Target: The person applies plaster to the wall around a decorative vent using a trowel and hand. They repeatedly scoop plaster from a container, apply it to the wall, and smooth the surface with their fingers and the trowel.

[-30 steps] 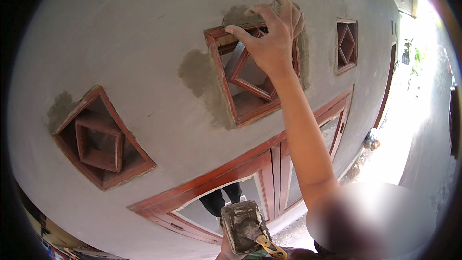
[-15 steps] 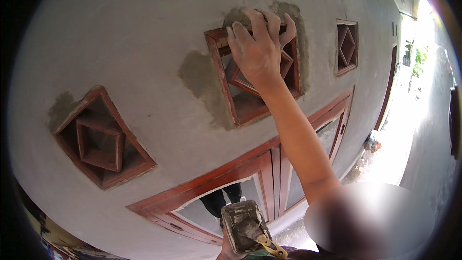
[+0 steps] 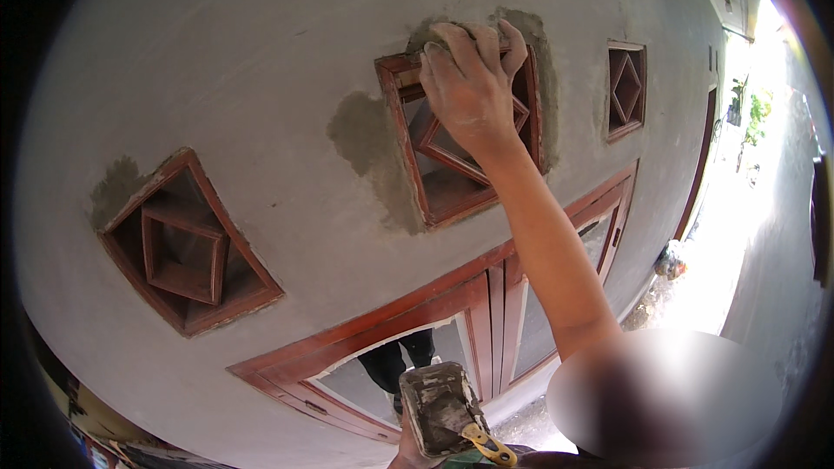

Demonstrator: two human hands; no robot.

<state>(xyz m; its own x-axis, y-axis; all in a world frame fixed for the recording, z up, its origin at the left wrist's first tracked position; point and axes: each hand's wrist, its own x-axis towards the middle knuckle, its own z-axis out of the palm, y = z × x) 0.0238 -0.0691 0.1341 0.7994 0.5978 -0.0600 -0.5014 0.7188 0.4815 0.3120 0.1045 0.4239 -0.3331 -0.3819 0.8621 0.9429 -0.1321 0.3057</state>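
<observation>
My right hand (image 3: 469, 91), dusted with grey plaster, reaches up to the top edge of a reddish-brown vent frame (image 3: 401, 139) set in the wall. Its fingers are bent and press there; what lies under the fingertips, if anything, is hidden. A diamond-shaped inner frame (image 3: 447, 156) shows below the palm. Damp grey mortar (image 3: 360, 135) surrounds the opening at the left, top and right. Low down, my left hand (image 3: 412, 450) holds up a rectangular tub (image 3: 434, 408) smeared with mortar. A putty knife (image 3: 491, 445) with a yellow handle rests in it.
Similar vents sit at the left (image 3: 189, 243) and far right (image 3: 625, 89), the left one with a damp patch beside it. Below runs a reddish wooden window (image 3: 473, 295) with glass panes reflecting dark-clothed legs. A bright passage (image 3: 738, 208) extends at the right.
My right hand has shifted slightly right along the frame's top edge, its fingers a little closer together. The left hand still holds the tub in the same place.
</observation>
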